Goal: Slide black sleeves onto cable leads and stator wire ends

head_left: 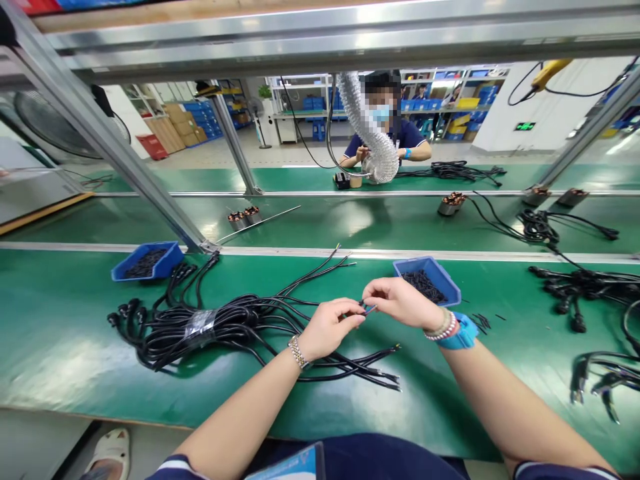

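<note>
Green, glossy counter (65,373) carries a taped black cable bundle (230,327), and both forearms come in from the counter's near edge to work at the bundle's right. The left forearm slants forward and to the right, so that its wrist, wearing a metal watch (297,351), sits over the bundle's trailing leads. The left grip (331,328) points away from the bundle, back of the hand outward, thumb straight and forefinger bent above it. The right forearm slants the opposite way; its wrist, with a beaded bracelet (447,323) and a blue wristband (459,332), turns the right grip (403,301) back toward the bundle, fingers curled down to meet the thumb.

Both grips are nearly closed, tip to tip, pinching thin blue and reddish wires (371,310), which lie to the right of the bundle's taped middle; the fingers partly hide the exact contact. Farther right of the bundle, just beyond the right grip, stands a blue bin (453,291) of small black pieces. Another blue bin (173,257) stands beyond the bundle's left part.
</note>
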Demonstrator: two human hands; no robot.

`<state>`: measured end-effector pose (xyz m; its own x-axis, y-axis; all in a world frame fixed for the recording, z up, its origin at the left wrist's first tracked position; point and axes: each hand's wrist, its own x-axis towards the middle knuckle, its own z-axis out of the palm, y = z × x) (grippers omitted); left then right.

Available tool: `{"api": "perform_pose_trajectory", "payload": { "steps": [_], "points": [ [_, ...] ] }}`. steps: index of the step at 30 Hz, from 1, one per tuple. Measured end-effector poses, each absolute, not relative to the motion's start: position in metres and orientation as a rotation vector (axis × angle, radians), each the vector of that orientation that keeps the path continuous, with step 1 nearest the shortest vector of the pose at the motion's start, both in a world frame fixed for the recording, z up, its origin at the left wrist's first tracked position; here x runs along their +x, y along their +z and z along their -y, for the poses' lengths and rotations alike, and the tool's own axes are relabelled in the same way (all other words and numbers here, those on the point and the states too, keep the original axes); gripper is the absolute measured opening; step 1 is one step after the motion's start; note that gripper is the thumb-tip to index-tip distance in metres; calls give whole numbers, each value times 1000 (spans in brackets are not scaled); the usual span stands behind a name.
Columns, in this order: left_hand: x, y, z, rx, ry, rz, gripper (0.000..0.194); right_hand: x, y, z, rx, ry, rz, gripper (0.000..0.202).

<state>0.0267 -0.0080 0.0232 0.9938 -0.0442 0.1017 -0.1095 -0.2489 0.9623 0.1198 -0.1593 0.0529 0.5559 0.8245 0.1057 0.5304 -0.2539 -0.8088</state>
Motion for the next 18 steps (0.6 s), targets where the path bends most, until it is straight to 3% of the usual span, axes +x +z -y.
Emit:
{"api": "perform_pose_trajectory", "payload": {
  "steps": [9,18],
  "points": [
    [22,20,6,1718,-9,90,14,105,30,148,-1549,566,839,7],
    [21,19,3,1601,5,-109,21,102,36,154,-1393,352,587,11]
  ]
}}
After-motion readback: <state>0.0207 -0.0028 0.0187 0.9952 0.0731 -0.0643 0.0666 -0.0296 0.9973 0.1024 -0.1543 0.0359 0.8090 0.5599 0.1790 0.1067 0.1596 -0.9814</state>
